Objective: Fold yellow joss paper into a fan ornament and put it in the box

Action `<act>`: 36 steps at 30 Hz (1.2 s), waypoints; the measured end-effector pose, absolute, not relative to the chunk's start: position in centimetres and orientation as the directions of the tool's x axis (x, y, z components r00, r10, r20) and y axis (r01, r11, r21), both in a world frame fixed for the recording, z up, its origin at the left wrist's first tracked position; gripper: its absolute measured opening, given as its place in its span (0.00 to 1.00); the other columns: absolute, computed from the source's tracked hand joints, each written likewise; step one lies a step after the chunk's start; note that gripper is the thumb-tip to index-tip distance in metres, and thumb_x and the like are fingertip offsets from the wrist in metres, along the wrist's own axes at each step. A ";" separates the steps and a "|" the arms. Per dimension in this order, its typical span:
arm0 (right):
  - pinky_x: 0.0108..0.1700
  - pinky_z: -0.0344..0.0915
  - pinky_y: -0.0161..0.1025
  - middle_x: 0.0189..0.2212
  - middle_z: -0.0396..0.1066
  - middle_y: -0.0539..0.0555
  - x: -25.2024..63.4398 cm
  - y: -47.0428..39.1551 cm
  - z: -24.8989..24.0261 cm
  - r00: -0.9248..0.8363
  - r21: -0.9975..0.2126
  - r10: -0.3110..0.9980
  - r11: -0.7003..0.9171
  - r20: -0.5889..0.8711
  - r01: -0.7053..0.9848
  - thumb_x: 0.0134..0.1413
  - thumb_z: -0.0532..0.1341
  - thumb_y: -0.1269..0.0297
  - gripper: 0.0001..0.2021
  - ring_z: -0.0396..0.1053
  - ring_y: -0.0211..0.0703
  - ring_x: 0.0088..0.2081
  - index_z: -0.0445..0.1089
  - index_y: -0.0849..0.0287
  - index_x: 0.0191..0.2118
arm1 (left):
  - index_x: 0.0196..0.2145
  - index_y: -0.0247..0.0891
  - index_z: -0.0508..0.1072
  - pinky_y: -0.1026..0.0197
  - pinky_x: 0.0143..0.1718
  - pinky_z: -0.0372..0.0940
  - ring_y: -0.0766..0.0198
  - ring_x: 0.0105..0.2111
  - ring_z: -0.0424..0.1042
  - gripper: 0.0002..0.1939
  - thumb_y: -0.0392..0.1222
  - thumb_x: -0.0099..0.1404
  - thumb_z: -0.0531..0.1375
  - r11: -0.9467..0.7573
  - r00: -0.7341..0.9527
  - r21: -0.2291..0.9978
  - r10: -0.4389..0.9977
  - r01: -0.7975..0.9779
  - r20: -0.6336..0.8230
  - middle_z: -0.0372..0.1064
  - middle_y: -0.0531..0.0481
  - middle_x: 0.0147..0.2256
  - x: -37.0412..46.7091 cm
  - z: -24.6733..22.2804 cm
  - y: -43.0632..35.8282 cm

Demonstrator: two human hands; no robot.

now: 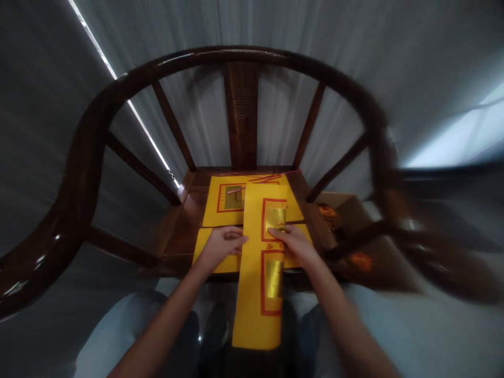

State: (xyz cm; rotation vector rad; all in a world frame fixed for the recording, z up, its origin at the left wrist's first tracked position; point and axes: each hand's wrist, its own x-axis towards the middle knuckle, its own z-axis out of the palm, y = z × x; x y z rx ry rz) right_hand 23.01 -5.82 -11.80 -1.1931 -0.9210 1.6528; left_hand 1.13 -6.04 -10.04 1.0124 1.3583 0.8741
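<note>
A long yellow paper (253, 294) with red frames and gold foil patches stands in the middle, its right edge seemingly folded. My right hand (296, 242) grips that edge, thumb over the upper gold patch. My left hand (225, 245) pinches the paper's left edge between thumb and fingers. Behind it, on the wooden chair seat (183, 226), lies another yellow sheet (211, 202) with a red frame and gold patch. A further yellow sheet (201, 244) lies partly under my hands. Thin reddish sticks (265, 179) rest on the back sheet.
The chair's dark curved armrail (244, 54) surrounds the seat, with slanted spindles at both sides. Right of the seat, a cardboard box (346, 202) holds orange-red items. Grey curtain-like material hangs behind. My knees are below the seat's front edge.
</note>
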 end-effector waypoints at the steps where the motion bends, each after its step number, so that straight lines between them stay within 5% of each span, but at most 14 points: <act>1: 0.39 0.72 0.44 0.35 0.79 0.59 23.0 -5.6 -11.9 -0.156 -0.909 0.934 -0.349 -0.320 -0.226 0.38 0.73 0.53 0.19 0.76 0.49 0.33 0.77 0.62 0.35 | 0.32 0.34 0.77 0.62 0.28 0.74 0.62 0.27 0.76 0.17 0.44 0.46 0.73 0.346 0.049 0.936 0.936 0.072 -0.350 0.77 0.47 0.29 1.2 -10.1 -6.0; 8: 0.40 0.71 0.45 0.32 0.79 0.58 23.0 -3.7 -12.3 -0.114 -0.882 0.927 -0.376 -0.358 -0.283 0.39 0.74 0.53 0.18 0.76 0.51 0.32 0.77 0.61 0.34 | 0.27 0.36 0.78 0.63 0.28 0.72 0.62 0.27 0.76 0.11 0.45 0.49 0.71 0.391 0.186 0.912 0.894 0.124 -0.408 0.76 0.48 0.27 1.1 -10.6 -4.4; 18: 0.41 0.71 0.43 0.34 0.79 0.56 23.7 -3.4 -11.8 -0.177 -0.867 0.894 -0.443 -0.411 -0.230 0.45 0.70 0.51 0.15 0.76 0.49 0.36 0.78 0.57 0.34 | 0.26 0.37 0.77 0.64 0.27 0.71 0.62 0.28 0.75 0.10 0.45 0.48 0.70 0.418 0.091 0.902 0.899 0.109 -0.428 0.76 0.49 0.27 0.5 -11.1 -3.7; 25: 0.35 0.71 0.40 0.33 0.79 0.57 24.4 -3.9 -11.0 -0.083 -0.936 0.943 -0.331 -0.322 -0.118 0.40 0.71 0.48 0.19 0.76 0.49 0.34 0.78 0.61 0.31 | 0.32 0.33 0.76 0.66 0.26 0.70 0.65 0.27 0.73 0.20 0.44 0.42 0.74 0.389 0.010 0.919 0.921 0.064 -0.390 0.76 0.48 0.30 1.5 -9.5 -3.7; 31: 0.31 0.72 0.42 0.30 0.79 0.54 24.2 -4.3 -8.6 -0.012 -0.968 0.974 -0.227 -0.227 -0.105 0.39 0.70 0.49 0.18 0.77 0.53 0.33 0.78 0.59 0.30 | 0.35 0.32 0.77 0.66 0.31 0.69 0.63 0.32 0.76 0.21 0.50 0.49 0.71 0.342 0.288 0.926 0.881 0.158 -0.375 0.76 0.44 0.34 1.8 -7.1 -5.1; 36: 0.29 0.71 0.38 0.35 0.80 0.56 23.4 -5.2 -7.2 -0.008 -0.964 0.981 -0.191 -0.193 -0.187 0.43 0.69 0.51 0.17 0.77 0.51 0.34 0.78 0.60 0.34 | 0.33 0.31 0.77 0.66 0.29 0.68 0.63 0.30 0.75 0.22 0.51 0.46 0.72 0.303 0.184 0.944 0.928 0.130 -0.324 0.76 0.44 0.33 1.8 -6.7 -5.6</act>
